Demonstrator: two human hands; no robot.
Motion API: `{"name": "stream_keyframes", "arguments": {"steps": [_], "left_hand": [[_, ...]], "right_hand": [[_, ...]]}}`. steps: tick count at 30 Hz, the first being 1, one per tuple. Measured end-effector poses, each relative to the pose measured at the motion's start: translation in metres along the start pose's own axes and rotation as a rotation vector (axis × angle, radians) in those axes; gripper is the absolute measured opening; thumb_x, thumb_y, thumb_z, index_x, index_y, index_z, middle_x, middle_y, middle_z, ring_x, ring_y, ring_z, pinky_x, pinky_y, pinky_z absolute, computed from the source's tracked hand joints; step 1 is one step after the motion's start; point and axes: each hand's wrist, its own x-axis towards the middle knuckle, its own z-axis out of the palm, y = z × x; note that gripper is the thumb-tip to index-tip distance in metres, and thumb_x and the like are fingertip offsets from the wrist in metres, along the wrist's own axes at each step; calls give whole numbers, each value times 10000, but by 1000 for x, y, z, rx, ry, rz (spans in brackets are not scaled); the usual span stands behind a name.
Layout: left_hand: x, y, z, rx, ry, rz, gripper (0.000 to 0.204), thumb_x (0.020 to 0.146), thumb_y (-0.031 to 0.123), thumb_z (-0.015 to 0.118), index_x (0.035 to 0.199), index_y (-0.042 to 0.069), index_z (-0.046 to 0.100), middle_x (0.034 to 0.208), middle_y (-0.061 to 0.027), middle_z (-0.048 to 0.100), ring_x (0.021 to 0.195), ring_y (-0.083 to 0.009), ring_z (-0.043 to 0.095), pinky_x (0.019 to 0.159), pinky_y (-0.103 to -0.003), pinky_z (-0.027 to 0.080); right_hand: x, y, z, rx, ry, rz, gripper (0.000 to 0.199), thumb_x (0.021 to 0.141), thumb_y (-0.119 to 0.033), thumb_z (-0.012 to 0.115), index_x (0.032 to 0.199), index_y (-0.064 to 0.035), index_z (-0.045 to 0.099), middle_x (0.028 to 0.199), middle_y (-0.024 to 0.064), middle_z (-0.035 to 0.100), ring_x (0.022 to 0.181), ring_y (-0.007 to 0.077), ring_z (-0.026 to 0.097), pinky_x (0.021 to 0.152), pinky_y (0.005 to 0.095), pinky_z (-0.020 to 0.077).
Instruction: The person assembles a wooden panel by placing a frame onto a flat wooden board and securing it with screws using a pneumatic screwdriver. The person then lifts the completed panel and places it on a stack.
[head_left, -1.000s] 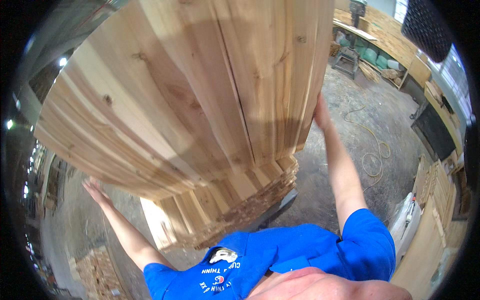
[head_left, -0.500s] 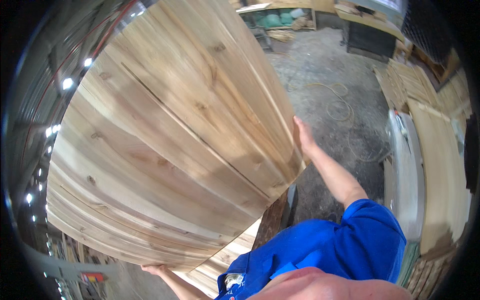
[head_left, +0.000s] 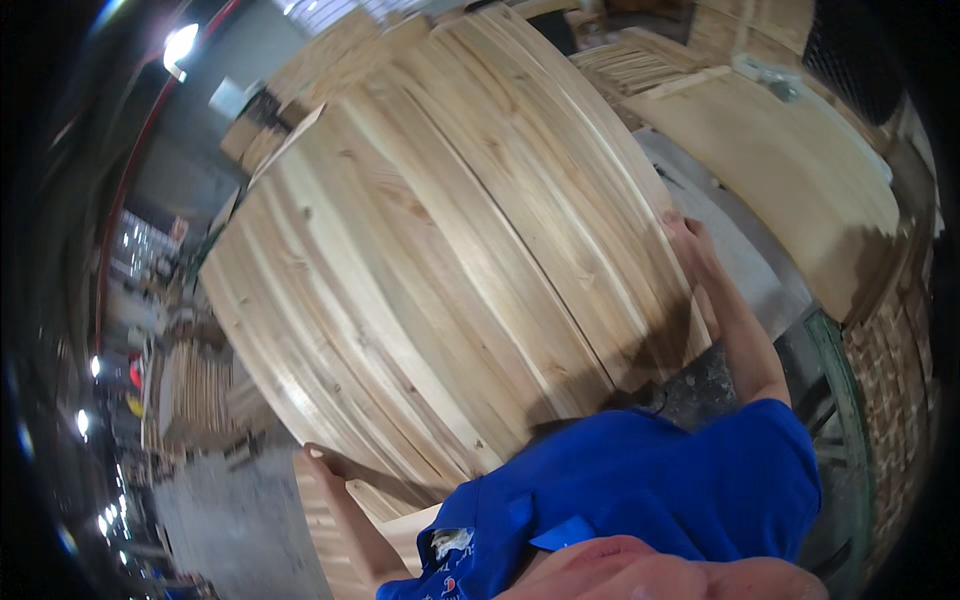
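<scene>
Wooden panel point(head_left: 450, 260) is held up, tilted, in front of the person's chest. Left hand point(head_left: 322, 462) grips its lower-left edge; right hand point(head_left: 690, 245) grasps its right edge. Keeping both grips firm and level should stop it tipping.

A pale yellow-cream colour is shown by the big wooden panel point(head_left: 440, 260), with long parallel stripes of light brown grain and some darker brown streaks. A bright blue is seen on the shirt point(head_left: 640, 490) at the lower right, with a small white patch. The second panel point(head_left: 790, 170) at the upper right is coloured plain light tan. The floor point(head_left: 215, 510) at the lower left is grey.
</scene>
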Motion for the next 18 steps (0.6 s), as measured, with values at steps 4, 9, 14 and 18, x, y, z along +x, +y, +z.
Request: {"name": "stream_keyframes", "arguments": {"steps": [4,9,14,18], "left_hand": [[13,31,44,282,-119,372,609,846,450,433,1168,-63,496,1218,-214,487,1110,-318,481,908,-394,386],[32,61,79,556,-347,698,598,864,461,339,1120,-36,552,1124,-224,558,1075,-359,510,893,-412,388],[26,130,167,870,-575,807,626,857,467,267,1122,-20,558,1144,-222,548,1082,-386,498,905,-444,379],[74,130,183,1326,-684,851,600,861,441,256,1077,-10,589,1123,-215,563,1065,-385,517,908,-451,389]], "right_hand": [[-135,7,-98,-143,263,116,544,750,-518,586,794,23,624,628,49,561,607,124,514,578,295,410],[-333,-17,-134,-181,638,261,560,764,-515,566,876,29,632,731,78,604,705,161,568,645,313,421],[-477,-72,-114,31,739,272,654,753,-520,577,1129,15,575,1039,141,604,958,217,564,828,327,409],[-629,-70,10,90,885,752,849,702,-568,597,1233,76,440,1215,202,488,1085,276,494,895,350,383]]}}
